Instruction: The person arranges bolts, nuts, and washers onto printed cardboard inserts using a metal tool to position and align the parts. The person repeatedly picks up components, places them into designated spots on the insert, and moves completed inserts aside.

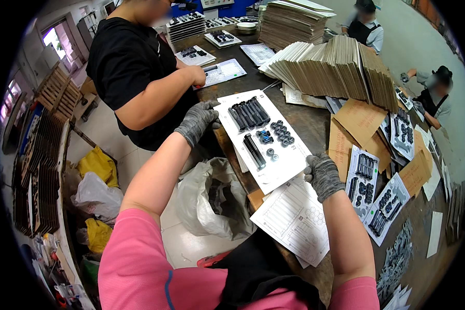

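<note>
Head view shows us a white rectangular card (pixel 281 173) in the middle of the frame, held tilted above the table edge. On its face we count several groups: a row of thick black bolts (pixel 249 113) at the top, longer black bolts (pixel 254 151) lower left, a cluster of round black nuts (pixel 282 133) toward the right edge and small blue-banded screws (pixel 265 137) between them. We cannot tell whether clear film covers them.

Our left hand (pixel 198 123), in a grey knitted glove, is closed on the card's upper-left edge; our right hand (pixel 324 177), gloved alike, grips the lower-right corner. Neither is spread open. We judge that holding opposite edges keeps the face uncovered and the card's weight shared.

Just below the card, printed white sheets (pixel 294 217) overlap the edge of the dark worn table (pixel 359 253); left of them a whitish plastic sack (pixel 191 206) stands open. At right, two loaded pale cards (pixel 386 209) lie side by side, probably laid flat so their parts stay in order. Farther up, a long leaning row of brown-edged cards (pixel 320 67) fills the table, and a co-worker in a black shirt (pixel 132 67) stands upper left.
</note>
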{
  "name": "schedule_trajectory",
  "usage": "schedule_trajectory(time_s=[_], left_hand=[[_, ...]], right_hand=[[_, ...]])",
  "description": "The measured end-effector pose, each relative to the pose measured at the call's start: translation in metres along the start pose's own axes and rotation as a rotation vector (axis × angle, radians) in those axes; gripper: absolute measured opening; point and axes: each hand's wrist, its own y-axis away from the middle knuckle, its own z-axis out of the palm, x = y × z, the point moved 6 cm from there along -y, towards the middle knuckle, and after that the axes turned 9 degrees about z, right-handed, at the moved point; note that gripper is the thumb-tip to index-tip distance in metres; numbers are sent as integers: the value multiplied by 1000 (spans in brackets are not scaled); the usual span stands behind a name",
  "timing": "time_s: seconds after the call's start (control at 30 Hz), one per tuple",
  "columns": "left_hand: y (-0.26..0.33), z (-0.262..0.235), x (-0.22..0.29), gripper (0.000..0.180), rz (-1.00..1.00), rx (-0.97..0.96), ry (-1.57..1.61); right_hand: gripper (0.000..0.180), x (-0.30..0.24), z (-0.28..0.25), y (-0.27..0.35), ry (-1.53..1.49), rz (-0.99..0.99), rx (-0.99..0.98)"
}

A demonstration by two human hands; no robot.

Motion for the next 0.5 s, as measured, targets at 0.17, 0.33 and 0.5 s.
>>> schedule_trajectory(time_s=[0.17, 0.33, 0.5], left_hand=[[-14, -11, -10, 33, 7, -28, 16], [-27, -13, -7, 33, 8, 11, -4], [-62, -14, -1, 33, 32, 44, -70]], right_hand=[[17, -2, 6, -4, 26, -8, 12], [15, -7, 15, -7, -43, -5, 14], [27, -5, 18, -42, -74, -49, -67]])
